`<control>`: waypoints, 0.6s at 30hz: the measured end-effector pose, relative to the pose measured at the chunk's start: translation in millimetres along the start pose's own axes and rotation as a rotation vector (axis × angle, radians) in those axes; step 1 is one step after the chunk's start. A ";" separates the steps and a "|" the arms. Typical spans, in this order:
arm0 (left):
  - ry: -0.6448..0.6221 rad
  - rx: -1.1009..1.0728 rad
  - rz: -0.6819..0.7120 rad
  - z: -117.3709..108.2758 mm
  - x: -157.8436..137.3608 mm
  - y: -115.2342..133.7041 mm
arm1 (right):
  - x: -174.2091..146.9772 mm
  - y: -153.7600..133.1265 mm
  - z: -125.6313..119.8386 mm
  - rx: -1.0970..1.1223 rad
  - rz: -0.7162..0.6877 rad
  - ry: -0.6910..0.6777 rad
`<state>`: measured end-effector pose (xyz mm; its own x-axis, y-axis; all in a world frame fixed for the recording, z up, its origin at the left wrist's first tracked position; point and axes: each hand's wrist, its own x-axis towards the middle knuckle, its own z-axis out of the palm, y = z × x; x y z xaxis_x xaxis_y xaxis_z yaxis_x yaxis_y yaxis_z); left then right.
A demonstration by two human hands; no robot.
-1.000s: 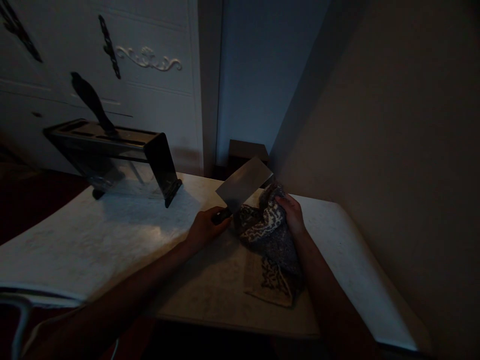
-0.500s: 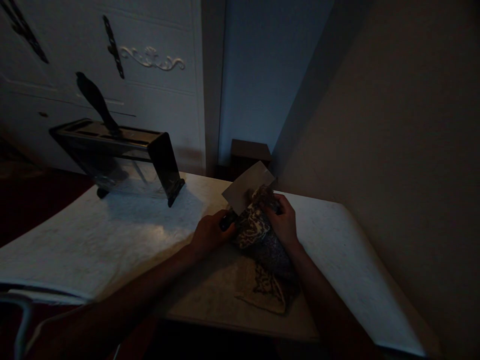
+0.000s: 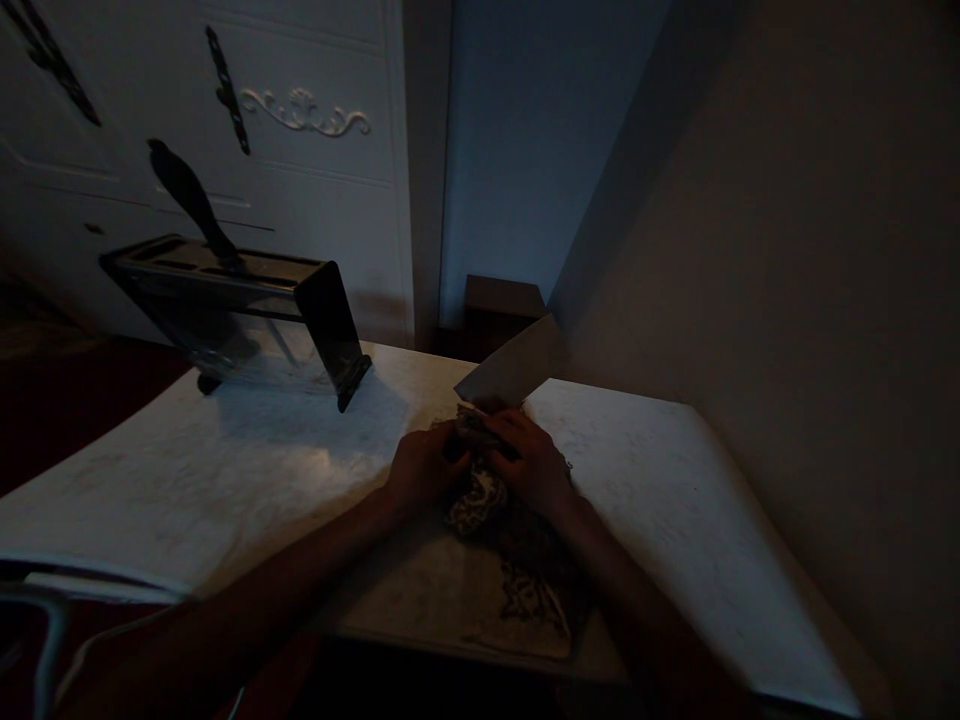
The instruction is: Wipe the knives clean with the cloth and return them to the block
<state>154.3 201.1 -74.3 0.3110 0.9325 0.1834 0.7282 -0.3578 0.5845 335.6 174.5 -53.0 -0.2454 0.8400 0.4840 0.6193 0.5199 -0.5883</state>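
A cleaver with a broad pale blade points up and to the right above the table's far edge. My left hand is closed around its dark handle, which is mostly hidden now. Bunched in the fingers of my right hand is a brown and cream patterned cloth, pressed against the cleaver where blade and handle meet. The cloth's lower end hangs down to the table near its front edge. Both hands are close together, nearly touching.
On the left of the white table stands a knife block with clear sides and one black-handled knife in it. Behind are a white cabinet and a brown box. A wall rises along the right.
My right hand has moved left and down with the cloth, from the blade toward the handle. The blade has tilted and shifted slightly right. My left hand stays nearly in place.
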 end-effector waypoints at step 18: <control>0.164 -0.455 -0.077 -4.2 1.9 7.8 | 5.1 2.0 -11.8 -0.133 0.391 -0.023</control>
<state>158.1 200.3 -66.1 0.1395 0.9638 0.2270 0.3932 -0.2643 0.8807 344.4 178.0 -44.1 0.0119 0.9743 0.2251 0.7595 0.1376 -0.6357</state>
